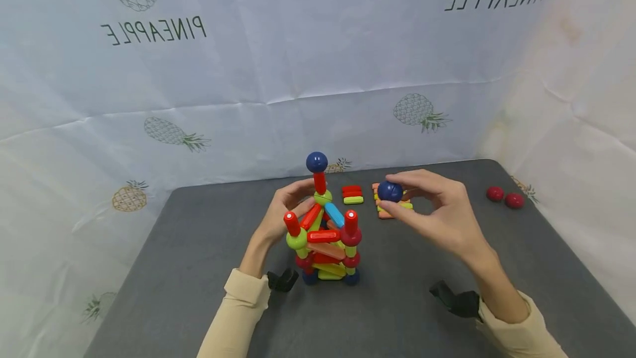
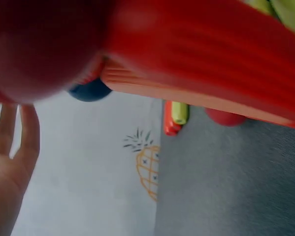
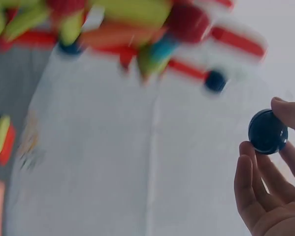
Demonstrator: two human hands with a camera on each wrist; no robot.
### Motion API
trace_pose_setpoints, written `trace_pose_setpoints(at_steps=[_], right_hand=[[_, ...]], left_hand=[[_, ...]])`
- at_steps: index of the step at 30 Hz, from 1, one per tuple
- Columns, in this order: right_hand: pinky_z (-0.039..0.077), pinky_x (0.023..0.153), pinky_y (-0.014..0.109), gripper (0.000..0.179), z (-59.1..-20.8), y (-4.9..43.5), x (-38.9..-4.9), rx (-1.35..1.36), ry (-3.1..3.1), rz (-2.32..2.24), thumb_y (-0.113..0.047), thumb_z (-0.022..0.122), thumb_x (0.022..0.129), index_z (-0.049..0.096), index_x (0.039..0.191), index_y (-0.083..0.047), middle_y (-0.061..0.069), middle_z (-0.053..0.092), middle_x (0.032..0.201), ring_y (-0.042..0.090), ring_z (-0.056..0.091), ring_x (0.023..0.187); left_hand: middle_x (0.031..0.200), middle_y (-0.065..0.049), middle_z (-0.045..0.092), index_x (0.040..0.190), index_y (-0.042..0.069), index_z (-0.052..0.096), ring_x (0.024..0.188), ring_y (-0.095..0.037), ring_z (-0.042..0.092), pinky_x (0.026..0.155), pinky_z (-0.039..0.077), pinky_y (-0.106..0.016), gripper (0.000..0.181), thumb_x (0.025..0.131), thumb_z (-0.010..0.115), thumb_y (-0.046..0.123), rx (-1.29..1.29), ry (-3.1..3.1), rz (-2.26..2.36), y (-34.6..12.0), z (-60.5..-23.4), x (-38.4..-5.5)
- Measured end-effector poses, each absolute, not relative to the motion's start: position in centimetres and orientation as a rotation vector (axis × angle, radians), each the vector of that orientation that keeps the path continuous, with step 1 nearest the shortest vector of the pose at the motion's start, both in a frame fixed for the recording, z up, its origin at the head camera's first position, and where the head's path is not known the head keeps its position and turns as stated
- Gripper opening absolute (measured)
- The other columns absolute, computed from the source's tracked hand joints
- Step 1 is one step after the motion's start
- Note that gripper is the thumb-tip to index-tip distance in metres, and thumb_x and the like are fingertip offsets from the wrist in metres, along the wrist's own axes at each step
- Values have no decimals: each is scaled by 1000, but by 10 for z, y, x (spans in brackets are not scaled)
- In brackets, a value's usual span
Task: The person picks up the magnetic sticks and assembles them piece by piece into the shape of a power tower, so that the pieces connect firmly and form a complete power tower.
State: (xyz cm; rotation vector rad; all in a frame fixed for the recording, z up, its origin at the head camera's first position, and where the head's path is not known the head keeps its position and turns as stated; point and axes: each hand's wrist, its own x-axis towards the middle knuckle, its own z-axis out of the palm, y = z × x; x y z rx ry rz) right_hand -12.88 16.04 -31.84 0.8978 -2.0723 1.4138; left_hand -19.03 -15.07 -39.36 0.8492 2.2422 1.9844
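The left hand reaches behind the left of a tower of coloured rods and balls; the pictures do not show whether its partly hidden fingers grasp it or merely rest there. The tower stands on a grey tabletop, its long axis upright. At its front left, a red rod points up, leaning slightly left, from a lime ball. Above the rear, a longer red rod points upward and bears a dark blue ball. At front right, another upright red rod stands on a crimson ball. Beyond lie red and lime rods, lengthwise left to right.

To the tower's right and apart from it, the right hand pinches a second blue ball, round with a seam line, between thumb tip and fingertips. Behind that ball lie peach and yellow rods, also pointing left to right. Farther right rest two crimson balls.
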Motion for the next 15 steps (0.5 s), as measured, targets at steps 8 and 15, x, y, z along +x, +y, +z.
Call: trace_pose_setpoints(at_steps=[8,15], right_hand=[[60,76,19,50,-310,126,-105,1007,-2088,1356,5,90,68,76,114,-9,7,74,111,5,68,98],[60,71,17,45,-308,121,-109,967,-2081,1333,3,90,70,77,112,-8,7,75,109,4,69,95]], left_hand=[[111,8,72,128,-6,61,101,-12,69,85,59,-26,38,97,65,16,876,2110,1996,-135,-384,-194],[103,0,73,117,-6,66,84,-8,66,73,57,-21,23,96,63,4,658,2350,2207,-130,-388,-176]])
